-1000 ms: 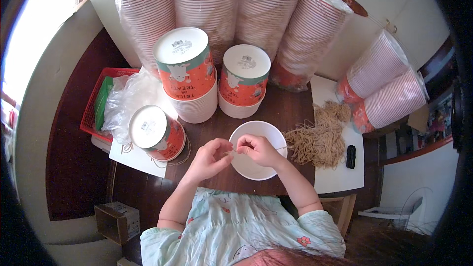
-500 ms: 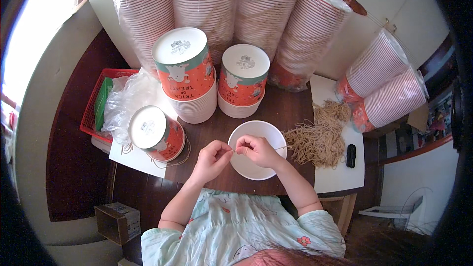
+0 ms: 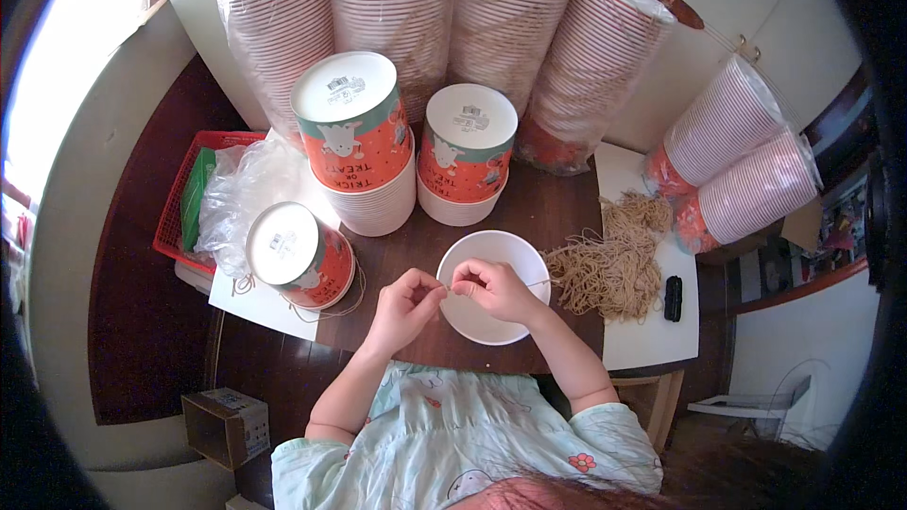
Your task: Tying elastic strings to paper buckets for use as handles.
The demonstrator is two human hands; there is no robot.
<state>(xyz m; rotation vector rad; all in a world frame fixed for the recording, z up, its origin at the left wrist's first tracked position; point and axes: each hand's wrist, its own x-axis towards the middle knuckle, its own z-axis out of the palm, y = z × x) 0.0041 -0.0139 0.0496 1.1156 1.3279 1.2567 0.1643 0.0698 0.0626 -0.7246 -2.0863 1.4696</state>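
My left hand (image 3: 409, 307) and my right hand (image 3: 493, 290) meet over an upright white paper bucket (image 3: 484, 329). Their thumbs and forefingers are pinched close together at the bucket's left rim. A thin strand of tan twine (image 3: 539, 282) shows past my right hand, over the right rim, near a loose heap of twine (image 3: 614, 264). What sits between the fingertips is very small; it looks like the twine. An orange and teal bucket (image 3: 314, 260) rests upside down at the left, with a loop of twine beside it.
Two stacks of upturned buckets (image 3: 368, 165) (image 3: 463, 165) stand behind the white one. Tall bagged stacks (image 3: 392, 28) line the back, and more bagged buckets (image 3: 746, 189) lean at the right. A black object (image 3: 673, 299) lies right of the twine. At the left is a red basket (image 3: 175, 212).
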